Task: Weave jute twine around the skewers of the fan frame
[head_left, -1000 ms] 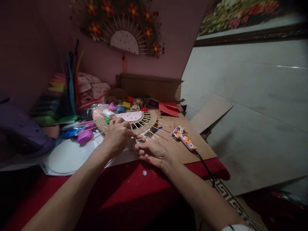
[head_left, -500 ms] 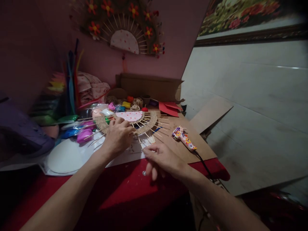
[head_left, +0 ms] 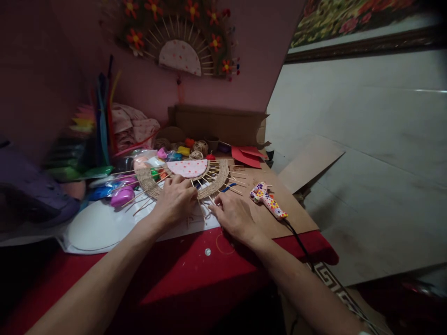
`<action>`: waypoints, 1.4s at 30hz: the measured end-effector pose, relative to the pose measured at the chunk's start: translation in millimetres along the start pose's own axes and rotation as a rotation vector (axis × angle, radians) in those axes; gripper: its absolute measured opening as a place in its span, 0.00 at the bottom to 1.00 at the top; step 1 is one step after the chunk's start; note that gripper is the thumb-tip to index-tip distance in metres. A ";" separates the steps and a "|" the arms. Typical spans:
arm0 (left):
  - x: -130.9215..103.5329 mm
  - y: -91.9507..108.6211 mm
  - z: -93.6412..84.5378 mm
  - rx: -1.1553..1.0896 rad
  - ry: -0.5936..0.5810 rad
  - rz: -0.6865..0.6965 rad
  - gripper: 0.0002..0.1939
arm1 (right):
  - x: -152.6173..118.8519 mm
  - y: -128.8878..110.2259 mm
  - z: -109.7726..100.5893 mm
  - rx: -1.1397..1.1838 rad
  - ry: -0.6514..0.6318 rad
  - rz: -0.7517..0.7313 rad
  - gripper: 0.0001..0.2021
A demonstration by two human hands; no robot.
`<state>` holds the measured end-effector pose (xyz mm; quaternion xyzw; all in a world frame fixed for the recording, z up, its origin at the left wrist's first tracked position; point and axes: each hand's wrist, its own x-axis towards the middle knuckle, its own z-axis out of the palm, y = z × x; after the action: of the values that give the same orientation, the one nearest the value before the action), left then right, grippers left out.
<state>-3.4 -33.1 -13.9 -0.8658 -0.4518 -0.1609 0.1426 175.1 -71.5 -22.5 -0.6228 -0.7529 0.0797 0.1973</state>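
Observation:
A half-round fan of thin wooden sticks lies in front of me, with a band of woven jute twine (head_left: 216,187) running across the sticks. At its middle is a half-disc of white fabric with pink dots (head_left: 187,168). My left hand (head_left: 177,199) is closed over the front of the band, hiding part of it. Close to the stick ends, my right hand (head_left: 232,215) is pinched, its fingertips at the band's front edge. A thin strand of twine (head_left: 225,251) loops below that hand; the pinch point itself is too small to see clearly.
A flower-patterned glue gun (head_left: 267,200) with a black cord lies on cardboard (head_left: 296,223) at right. Bags of colored clay (head_left: 122,196), twine balls (head_left: 200,148) and red paper (head_left: 246,157) lie behind. A white disc (head_left: 92,225) sits left. A similar flowered fan (head_left: 179,56) hangs above.
My right hand has moved up and closer to the band, and its lower fingers have curled in. The left hand stays at the band's front, shifted slightly.

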 end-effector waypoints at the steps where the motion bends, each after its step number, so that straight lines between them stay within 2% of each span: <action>1: 0.0 0.4 0.7 0.014 -0.001 0.006 0.05 | -0.2 0.4 0.6 -0.001 -0.003 -0.005 0.08; 11: 1.7 3.6 3.1 0.097 -0.011 0.043 0.09 | 0.2 7.7 3.5 0.027 0.030 -0.088 0.08; 23: 7.1 7.8 8.7 -0.034 0.063 0.003 0.06 | -1.5 3.4 3.8 0.072 0.084 -0.101 0.08; 32: 12.8 15.8 10.6 0.062 0.089 0.043 0.10 | -2.5 1.2 4.0 0.112 0.102 -0.118 0.08; 42: 11.7 20.3 9.2 0.128 0.117 0.075 0.08 | -2.3 2.5 5.3 0.124 0.118 -0.156 0.09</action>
<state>21.0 -32.1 -19.6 -0.8604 -0.4193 -0.1767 0.2295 175.6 -72.6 -28.8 -0.5524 -0.7798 0.0739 0.2850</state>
